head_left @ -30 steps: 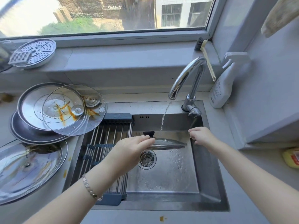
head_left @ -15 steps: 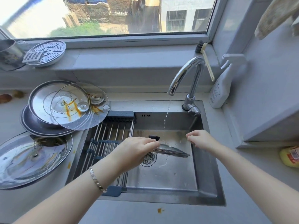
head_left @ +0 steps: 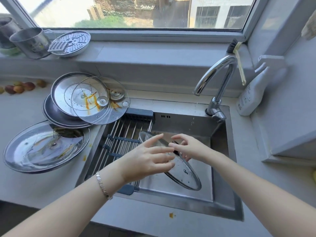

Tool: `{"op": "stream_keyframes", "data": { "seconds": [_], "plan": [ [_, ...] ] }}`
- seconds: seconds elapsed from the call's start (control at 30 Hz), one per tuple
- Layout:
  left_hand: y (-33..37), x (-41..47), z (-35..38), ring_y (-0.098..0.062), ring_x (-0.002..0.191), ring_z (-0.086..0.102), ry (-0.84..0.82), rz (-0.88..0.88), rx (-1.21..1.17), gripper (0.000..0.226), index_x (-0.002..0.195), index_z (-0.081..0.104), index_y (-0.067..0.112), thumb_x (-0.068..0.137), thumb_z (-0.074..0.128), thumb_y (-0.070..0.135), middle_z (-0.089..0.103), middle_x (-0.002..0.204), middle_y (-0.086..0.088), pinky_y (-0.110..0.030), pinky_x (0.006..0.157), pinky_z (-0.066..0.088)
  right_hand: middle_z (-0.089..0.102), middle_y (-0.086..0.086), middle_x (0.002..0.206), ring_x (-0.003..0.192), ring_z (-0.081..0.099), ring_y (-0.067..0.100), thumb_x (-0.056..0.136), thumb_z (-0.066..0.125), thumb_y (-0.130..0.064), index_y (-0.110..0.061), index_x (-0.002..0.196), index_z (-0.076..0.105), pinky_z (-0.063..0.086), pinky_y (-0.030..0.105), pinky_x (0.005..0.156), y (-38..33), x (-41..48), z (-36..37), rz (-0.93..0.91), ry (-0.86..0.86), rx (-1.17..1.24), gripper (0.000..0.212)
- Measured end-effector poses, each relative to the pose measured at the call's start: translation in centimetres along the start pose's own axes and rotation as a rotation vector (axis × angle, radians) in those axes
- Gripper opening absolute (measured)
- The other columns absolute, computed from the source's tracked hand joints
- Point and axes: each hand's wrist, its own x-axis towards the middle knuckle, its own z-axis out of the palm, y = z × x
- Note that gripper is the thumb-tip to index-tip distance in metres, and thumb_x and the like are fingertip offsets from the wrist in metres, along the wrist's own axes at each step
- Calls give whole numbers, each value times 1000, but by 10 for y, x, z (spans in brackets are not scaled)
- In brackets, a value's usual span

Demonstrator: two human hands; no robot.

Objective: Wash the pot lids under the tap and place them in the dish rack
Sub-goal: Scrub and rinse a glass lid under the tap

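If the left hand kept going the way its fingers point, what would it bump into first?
Most likely the right hand. The left hand has its fingers spread over the glass lid, pointing right, nearly touching the other hand's fingers. Depth is hard to judge.

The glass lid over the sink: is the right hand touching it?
Touching. The head view shows the right hand pinching the black knob of the glass lid, which tilts over the sink.

A home kitchen: steel sink [head_left: 220,199] with tap [head_left: 217,77] (window above), dirty lids [head_left: 95,100] stacked on the counter [head_left: 25,182].
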Motion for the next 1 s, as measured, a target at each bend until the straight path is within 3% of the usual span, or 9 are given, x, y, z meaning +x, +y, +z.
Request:
{"op": "stream_keyframes", "data": {
  "seconds": [0.1, 0.17, 0.23, 0.33, 0.43, 0.5, 0.6, 0.73, 1.0],
  "plan": [
    [-1, -15, 3, -18, 114, 61, 15, -5, 37, 18, 104, 55, 18, 96, 43, 8, 72, 105, 4, -55, 107, 33, 54, -11, 67, 52, 50, 5, 85, 61, -38, -22, 93, 63, 47, 24, 55, -4, 13, 18, -68, 84, -56, 18],
    [-10, -32, 7, -19, 121, 55, -32, -81, 63, 30, 112, 56, 19, 89, 47, 3, 68, 117, 2, -52, 110, 28, 52, -14, 63, 54, 47, 0, 84, 62, -36, -21, 88, 65, 43, 23, 63, -6, 20, 29, -95, 195, -83, 15],
    [-23, -54, 16, -21, 126, 49, -96, -277, 100, 57, 126, 49, 18, 74, 53, -6, 58, 131, -4, -49, 109, 24, 56, -13, 67, 62, 50, 3, 83, 65, -32, -18, 88, 68, 39, 21, 64, -10, 27, 39, -94, 312, -107, 15],
    [-45, -90, 26, -24, 135, 37, -335, -677, 75, 94, 141, 32, 19, 60, 65, -13, 47, 142, -9, -45, 115, 18, 65, -5, 83, 83, 57, 12, 79, 67, -29, -16, 86, 69, 42, 24, 73, -18, 40, 55, -87, 422, -170, 15],
    [-66, -123, 36, -18, 146, 7, -618, -854, -34, 82, 149, 2, 31, 87, 47, 0, 15, 157, -3, -45, 117, -1, 64, -2, 86, 87, 53, 15, 78, 68, -30, -16, 87, 68, 41, 26, 74, -29, 62, 71, -58, 422, -317, 17],
    [-78, -138, 46, -16, 146, 5, -713, -908, -71, 74, 149, -7, 24, 94, 39, 8, 9, 159, -1, -43, 118, -2, 62, 2, 91, 87, 51, 16, 78, 67, -31, -17, 91, 66, 41, 26, 74, -37, 81, 82, -18, 401, -406, 19],
    [-98, -156, 64, -22, 146, 5, -826, -903, -48, 65, 149, 8, 11, 93, 41, 10, 8, 158, -8, -44, 117, -1, 54, 5, 100, 89, 56, 24, 80, 65, -32, -18, 99, 62, 44, 28, 77, -54, 110, 98, 42, 371, -464, 24],
    [-121, -162, 78, -31, 145, 7, -1028, -664, 38, 52, 139, 38, 7, 89, 51, 11, 14, 155, -19, -53, 115, -7, 42, 5, 100, 79, 49, 26, 85, 62, -34, -16, 103, 58, 43, 30, 72, -75, 145, 120, 101, 310, -568, 26],
    [-139, -188, 100, -37, 143, 13, -1139, -594, 81, 49, 141, 36, 9, 94, 44, 19, 14, 155, -20, -54, 112, -11, 41, 14, 117, 90, 61, 36, 92, 54, -18, -8, 109, 56, 47, 37, 75, -88, 202, 170, 142, 207, -751, 20]
  ]
}}
